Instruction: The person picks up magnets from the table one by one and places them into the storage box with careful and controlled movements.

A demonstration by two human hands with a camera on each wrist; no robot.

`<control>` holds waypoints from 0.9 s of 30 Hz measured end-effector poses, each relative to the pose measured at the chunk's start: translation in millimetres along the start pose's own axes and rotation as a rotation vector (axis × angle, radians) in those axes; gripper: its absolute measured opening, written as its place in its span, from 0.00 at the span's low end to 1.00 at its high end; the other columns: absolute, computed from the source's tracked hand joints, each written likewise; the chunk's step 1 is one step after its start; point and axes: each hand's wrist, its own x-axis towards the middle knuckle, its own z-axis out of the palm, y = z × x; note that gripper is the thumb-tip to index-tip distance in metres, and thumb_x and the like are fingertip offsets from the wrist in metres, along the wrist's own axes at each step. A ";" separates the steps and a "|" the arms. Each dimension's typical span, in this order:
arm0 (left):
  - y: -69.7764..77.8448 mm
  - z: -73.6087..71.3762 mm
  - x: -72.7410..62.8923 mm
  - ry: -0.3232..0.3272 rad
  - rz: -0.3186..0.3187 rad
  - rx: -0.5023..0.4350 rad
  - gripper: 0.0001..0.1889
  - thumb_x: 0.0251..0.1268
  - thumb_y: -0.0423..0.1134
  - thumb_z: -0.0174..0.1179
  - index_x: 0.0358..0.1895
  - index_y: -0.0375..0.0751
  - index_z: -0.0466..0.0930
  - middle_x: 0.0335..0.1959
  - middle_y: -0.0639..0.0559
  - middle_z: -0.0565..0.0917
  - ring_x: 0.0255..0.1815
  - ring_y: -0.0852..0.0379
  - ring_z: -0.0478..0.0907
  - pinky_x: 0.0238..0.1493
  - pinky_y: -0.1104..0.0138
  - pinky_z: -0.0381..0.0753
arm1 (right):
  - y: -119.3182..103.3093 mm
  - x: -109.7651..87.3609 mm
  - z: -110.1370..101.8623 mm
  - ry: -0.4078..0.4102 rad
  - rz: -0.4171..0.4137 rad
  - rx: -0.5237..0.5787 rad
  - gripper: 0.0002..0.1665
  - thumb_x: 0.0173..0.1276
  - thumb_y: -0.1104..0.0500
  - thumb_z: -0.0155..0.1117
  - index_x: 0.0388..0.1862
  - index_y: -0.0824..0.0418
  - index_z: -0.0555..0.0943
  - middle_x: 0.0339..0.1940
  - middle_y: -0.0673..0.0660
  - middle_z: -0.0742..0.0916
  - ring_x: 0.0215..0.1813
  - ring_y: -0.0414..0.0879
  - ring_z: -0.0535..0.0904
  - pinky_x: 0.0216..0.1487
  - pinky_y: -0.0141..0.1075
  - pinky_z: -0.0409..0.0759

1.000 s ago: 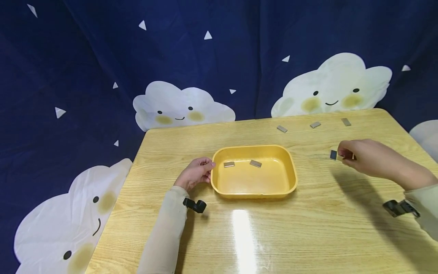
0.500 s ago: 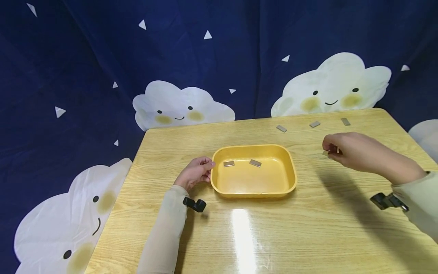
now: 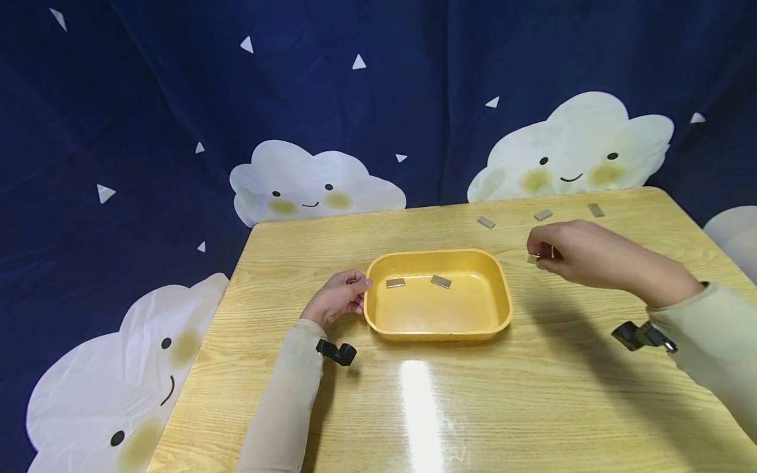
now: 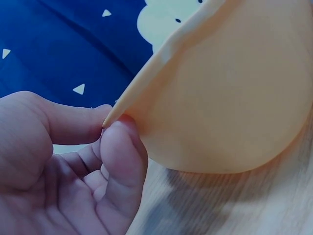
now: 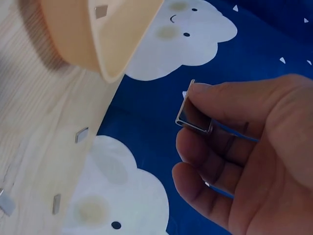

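A yellow plastic tray rests on the table, and my left hand pinches its left rim between thumb and fingers, as the left wrist view shows up close. Inside the tray lie two small flat metal blocks, one left and one nearer the middle. Off to the tray's right, my right hand is raised above the table. Between its thumb and fingers it pinches another small rectangular metal block, shiny and dark-faced in the right wrist view.
Along the table's far edge lie three more metal blocks: one behind the tray, a second to its right, and a third farthest right. A dark blue curtain with clouds hangs behind the wooden table.
The right hand has picked up the dark block from the table at right and carried it left, toward the tray. My left hand and the tray have stayed in place.
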 end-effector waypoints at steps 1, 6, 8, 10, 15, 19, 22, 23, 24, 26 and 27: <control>-0.2 0.3 0.3 0.002 -0.001 0.000 0.08 0.76 0.37 0.53 0.43 0.34 0.71 0.24 0.54 0.75 0.22 0.61 0.72 0.24 0.74 0.77 | -2.2 1.3 -0.3 0.002 -0.003 0.006 0.09 0.60 0.66 0.70 0.33 0.54 0.79 0.27 0.46 0.81 0.29 0.37 0.72 0.29 0.32 0.73; -0.9 0.1 1.2 0.011 -0.007 -0.001 0.07 0.76 0.37 0.53 0.39 0.37 0.71 0.23 0.54 0.74 0.22 0.61 0.71 0.24 0.74 0.76 | -14.2 10.3 -1.9 0.015 -0.069 0.016 0.10 0.62 0.67 0.69 0.38 0.55 0.81 0.27 0.45 0.81 0.30 0.36 0.72 0.32 0.33 0.74; -0.5 0.0 0.9 0.011 -0.010 -0.003 0.07 0.76 0.37 0.53 0.39 0.38 0.71 0.23 0.54 0.74 0.22 0.61 0.72 0.24 0.73 0.76 | -18.9 15.4 -2.8 0.028 -0.115 0.014 0.11 0.61 0.69 0.68 0.40 0.55 0.82 0.26 0.44 0.80 0.28 0.35 0.70 0.32 0.32 0.73; 0.3 0.5 0.1 0.008 -0.011 -0.003 0.06 0.76 0.38 0.53 0.40 0.38 0.71 0.23 0.54 0.74 0.23 0.61 0.72 0.24 0.73 0.77 | -23.4 20.5 -3.5 0.035 -0.157 0.013 0.13 0.61 0.70 0.67 0.40 0.54 0.83 0.25 0.44 0.79 0.27 0.35 0.69 0.31 0.31 0.71; 1.3 2.1 -0.2 0.010 -0.014 -0.001 0.07 0.76 0.38 0.53 0.40 0.38 0.71 0.23 0.54 0.75 0.22 0.61 0.72 0.24 0.73 0.77 | -33.4 32.8 -3.5 0.017 -0.199 0.014 0.14 0.61 0.72 0.66 0.39 0.54 0.85 0.27 0.46 0.80 0.28 0.36 0.69 0.29 0.31 0.71; 1.2 2.3 0.3 0.011 -0.014 -0.002 0.07 0.76 0.38 0.53 0.42 0.36 0.70 0.23 0.54 0.74 0.22 0.61 0.72 0.24 0.73 0.77 | -40.7 38.8 -3.7 0.004 -0.197 0.017 0.13 0.60 0.71 0.66 0.37 0.53 0.84 0.26 0.47 0.80 0.28 0.37 0.70 0.31 0.32 0.72; 0.6 1.7 0.8 0.009 -0.010 0.002 0.08 0.76 0.37 0.52 0.43 0.34 0.70 0.23 0.54 0.74 0.22 0.60 0.72 0.24 0.73 0.76 | -46.7 43.7 -2.5 -0.008 -0.211 0.019 0.14 0.59 0.72 0.66 0.37 0.53 0.84 0.25 0.46 0.80 0.29 0.38 0.70 0.33 0.34 0.73; 0.4 1.4 0.9 0.011 -0.011 0.002 0.08 0.76 0.37 0.52 0.43 0.33 0.70 0.23 0.54 0.74 0.22 0.60 0.72 0.24 0.73 0.76 | -48.9 45.7 -2.0 -0.013 -0.217 0.020 0.14 0.59 0.72 0.65 0.37 0.53 0.84 0.25 0.46 0.80 0.29 0.38 0.71 0.33 0.35 0.74; 0.3 1.3 1.0 0.013 -0.012 0.002 0.09 0.76 0.38 0.52 0.43 0.33 0.70 0.23 0.54 0.74 0.22 0.60 0.72 0.24 0.73 0.76 | -50.9 47.9 -1.3 -0.018 -0.222 0.019 0.14 0.59 0.72 0.65 0.37 0.53 0.84 0.25 0.46 0.80 0.29 0.38 0.71 0.34 0.35 0.74; 0.0 1.2 1.4 0.014 -0.015 0.000 0.09 0.76 0.38 0.52 0.44 0.33 0.70 0.23 0.54 0.74 0.22 0.60 0.72 0.24 0.73 0.76 | -54.6 52.2 -0.1 -0.027 -0.227 0.018 0.15 0.59 0.72 0.64 0.36 0.53 0.84 0.26 0.47 0.81 0.30 0.39 0.72 0.35 0.36 0.74; -0.3 1.3 1.7 0.014 -0.017 -0.001 0.09 0.76 0.38 0.52 0.44 0.32 0.70 0.23 0.54 0.75 0.22 0.60 0.72 0.24 0.73 0.76 | -56.3 54.4 0.4 -0.029 -0.230 0.016 0.15 0.58 0.73 0.64 0.36 0.54 0.84 0.26 0.47 0.82 0.31 0.40 0.72 0.35 0.36 0.75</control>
